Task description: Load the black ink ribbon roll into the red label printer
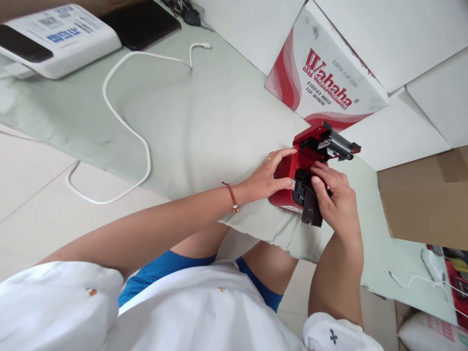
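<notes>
A small red device that looks like a label printer (282, 197) rests near the front edge of the covered table, its lid (311, 132) raised. A dark roller (340, 145) shows under the lid. My left hand (266, 178) grips the printer's left side, with the thumb at the front rim and a finger near the hinge side. At the opening, my right hand (338, 200) has thumb and fingers closed around the top of a dark, glossy strip (312, 212) that hangs over the front edge. The fingertips partly hide the inside of the compartment.
A Wahaha water carton (325, 73) stands behind the printer, among white boxes (402, 39). To the right is a brown carton (424, 200). A white cable (148, 156) loops across the left, near a white device (69, 44) and a black flat object (141, 22).
</notes>
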A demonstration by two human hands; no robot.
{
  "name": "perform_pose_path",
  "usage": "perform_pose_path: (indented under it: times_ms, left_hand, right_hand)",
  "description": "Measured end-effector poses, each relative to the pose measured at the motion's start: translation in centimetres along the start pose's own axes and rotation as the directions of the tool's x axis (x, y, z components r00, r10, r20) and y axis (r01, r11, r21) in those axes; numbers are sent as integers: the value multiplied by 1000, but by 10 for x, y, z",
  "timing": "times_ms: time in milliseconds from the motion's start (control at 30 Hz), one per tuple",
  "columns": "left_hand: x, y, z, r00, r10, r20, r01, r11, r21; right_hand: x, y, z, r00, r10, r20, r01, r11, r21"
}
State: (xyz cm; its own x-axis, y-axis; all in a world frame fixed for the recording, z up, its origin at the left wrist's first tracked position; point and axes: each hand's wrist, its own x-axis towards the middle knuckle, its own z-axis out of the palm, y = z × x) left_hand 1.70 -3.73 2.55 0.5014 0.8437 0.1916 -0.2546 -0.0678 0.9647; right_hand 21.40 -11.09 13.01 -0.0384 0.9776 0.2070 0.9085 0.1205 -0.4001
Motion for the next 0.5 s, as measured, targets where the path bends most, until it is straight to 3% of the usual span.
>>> perform_pose_path:
  times_ms: [67,133,233,367,433,500]
  left_hand:
    - [0,1,0,1000,-5,-2,5,1000,3]
    - [0,0,0,1000,-17,-1,17,1000,1]
    - [1,-4,0,1000,-21,2,21,1000,-22]
    - [2,-13,-2,999,29,12,-29,999,-31]
    - [3,-17,-3,999,49,21,-48,999,-24]
    - [3,-19,-5,998,55,28,-54,998,-17]
  right_hand:
    - [-21,10,8,982,56,-181,-43,996,75]
    - [-43,22,16,951,184,-248,-141,973,181]
    - [-75,41,26,923,356,-145,-316,918,240]
    - [-101,58,35,940,341,-7,-334,926,177]
    - [-105,62,36,945,324,-46,-314,936,159]
    - [-103,66,38,938,307,-160,-286,947,143]
